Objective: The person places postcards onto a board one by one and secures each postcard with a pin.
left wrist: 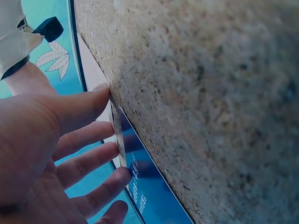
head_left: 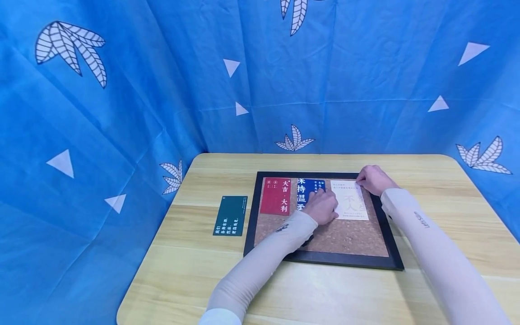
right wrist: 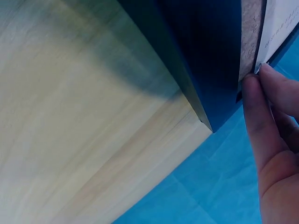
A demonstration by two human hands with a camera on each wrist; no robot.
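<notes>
A white card [head_left: 349, 205] with pale printing lies on a cork board [head_left: 345, 239] at its upper right. My right hand [head_left: 374, 180] is at that card's upper right corner. In the right wrist view, thumb and index finger pinch a small clear pushpin [right wrist: 260, 68] there, mostly hidden by the fingertips. My left hand [head_left: 322, 206] is between the white card and a blue card [head_left: 314, 184]. The left wrist view shows its thumb and fingers spread and fairly straight, touching the white card's left side. The left hand hides part of the blue card.
A red card [head_left: 275, 196] lies on the board's left side. A dark green card [head_left: 230, 215] with white writing lies on the wooden table [head_left: 195, 266], left of the board's black frame [head_left: 341, 257]. A blue patterned curtain [head_left: 284, 81] hangs behind.
</notes>
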